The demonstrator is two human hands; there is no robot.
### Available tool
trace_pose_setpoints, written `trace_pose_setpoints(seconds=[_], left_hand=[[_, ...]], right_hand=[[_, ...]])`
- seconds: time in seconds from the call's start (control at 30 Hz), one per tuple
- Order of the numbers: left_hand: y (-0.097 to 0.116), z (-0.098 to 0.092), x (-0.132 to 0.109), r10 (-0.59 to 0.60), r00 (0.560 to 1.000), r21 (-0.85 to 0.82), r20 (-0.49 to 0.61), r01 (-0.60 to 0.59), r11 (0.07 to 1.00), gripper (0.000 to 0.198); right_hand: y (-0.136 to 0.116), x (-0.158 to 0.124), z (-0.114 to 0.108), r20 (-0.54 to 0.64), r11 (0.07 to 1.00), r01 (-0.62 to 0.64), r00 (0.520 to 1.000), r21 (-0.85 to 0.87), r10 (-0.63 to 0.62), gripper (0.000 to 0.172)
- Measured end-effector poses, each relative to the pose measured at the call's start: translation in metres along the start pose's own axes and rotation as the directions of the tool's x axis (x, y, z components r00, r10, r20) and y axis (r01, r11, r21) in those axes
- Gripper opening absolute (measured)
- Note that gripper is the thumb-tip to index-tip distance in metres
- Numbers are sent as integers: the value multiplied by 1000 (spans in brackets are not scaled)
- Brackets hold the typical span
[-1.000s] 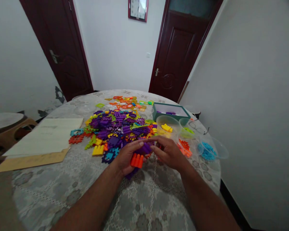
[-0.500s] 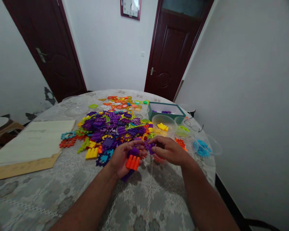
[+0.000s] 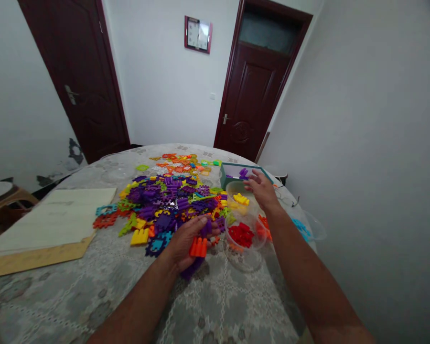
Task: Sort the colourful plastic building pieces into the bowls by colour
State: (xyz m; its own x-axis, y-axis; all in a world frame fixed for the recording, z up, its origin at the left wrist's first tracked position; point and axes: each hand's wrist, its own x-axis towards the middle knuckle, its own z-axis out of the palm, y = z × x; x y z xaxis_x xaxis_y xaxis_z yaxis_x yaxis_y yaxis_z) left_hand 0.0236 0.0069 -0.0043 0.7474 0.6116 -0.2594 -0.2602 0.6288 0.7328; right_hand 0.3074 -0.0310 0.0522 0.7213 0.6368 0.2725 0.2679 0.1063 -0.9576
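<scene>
My left hand (image 3: 182,241) is palm up at the near edge of the pile, fingers curled around an orange ridged plastic building block (image 3: 198,247) and a purple block (image 3: 205,228). A further purple block (image 3: 192,269) shows beneath that hand; whether it is held or lies on the table I cannot tell. My right hand (image 3: 262,187), fingers apart and holding nothing, reaches over the near side of a green open box (image 3: 224,178). Inside the box are purple blocks (image 3: 243,173). The mixed heap of interlocking plastic pieces (image 3: 165,193) lies left of the box.
Clear round tubs stand at the right: one with red pieces (image 3: 241,235), one with yellow pieces (image 3: 241,198), one with blue pieces (image 3: 301,228). Paper sheets (image 3: 53,210) lie at the left. Orange pieces (image 3: 179,165) are spread behind the heap.
My right hand has moved from beside my left hand, where it held a purple piece, forward and right to the green box, and has let go. My left hand still holds its blocks.
</scene>
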Motion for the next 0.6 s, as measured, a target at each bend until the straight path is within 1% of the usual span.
trace_pose_setpoints(seconds=[0.07, 0.13, 0.17, 0.2, 0.27, 0.3, 0.37, 0.43, 0.5, 0.53, 0.6], left_hand=[[0, -1, 0, 13, 1000, -8, 16, -13, 1000, 26], [0, -1, 0, 18, 999, -17, 28, -17, 1000, 28], [-1, -1, 0, 17, 999, -23, 37, -16, 1000, 28], [-1, -1, 0, 15, 999, -31, 48, -13, 999, 29], [-1, -1, 0, 9, 997, -46, 78, -6, 999, 30], [-1, -1, 0, 8, 995, -52, 95, -3, 999, 30], [-1, -2, 0, 5, 991, -61, 133, 4, 998, 32], [-1, -2, 0, -3, 985, -63, 175, 14, 998, 34], [-1, -3, -1, -10, 981, -54, 196, 21, 998, 34], [-2, -3, -2, -13, 981, -48, 191, 23, 999, 33], [-2, -2, -3, -24, 986, -31, 164, 30, 999, 31]], right_hand=[[2, -10, 3, 45, 998, 4, 999, -59, -1, 45], [2, -31, 5, 160, 994, 21, 987, -111, -3, 34], [0, -45, 6, 228, 988, 44, 974, -146, -9, 31], [-2, -58, 7, 297, 979, 79, 955, -190, -20, 30], [-10, -84, 11, 435, 941, 194, 899, -278, -57, 31], [-14, -94, 13, 488, 920, 249, 870, -303, -75, 31], [-22, -112, 19, 565, 903, 308, 820, -301, -92, 30], [-27, -124, 27, 623, 916, 305, 778, -260, -82, 32], [-28, -133, 35, 674, 942, 260, 737, -214, -50, 35], [-27, -137, 39, 690, 951, 238, 723, -196, -39, 36], [-23, -142, 43, 704, 965, 195, 710, -173, -18, 35]])
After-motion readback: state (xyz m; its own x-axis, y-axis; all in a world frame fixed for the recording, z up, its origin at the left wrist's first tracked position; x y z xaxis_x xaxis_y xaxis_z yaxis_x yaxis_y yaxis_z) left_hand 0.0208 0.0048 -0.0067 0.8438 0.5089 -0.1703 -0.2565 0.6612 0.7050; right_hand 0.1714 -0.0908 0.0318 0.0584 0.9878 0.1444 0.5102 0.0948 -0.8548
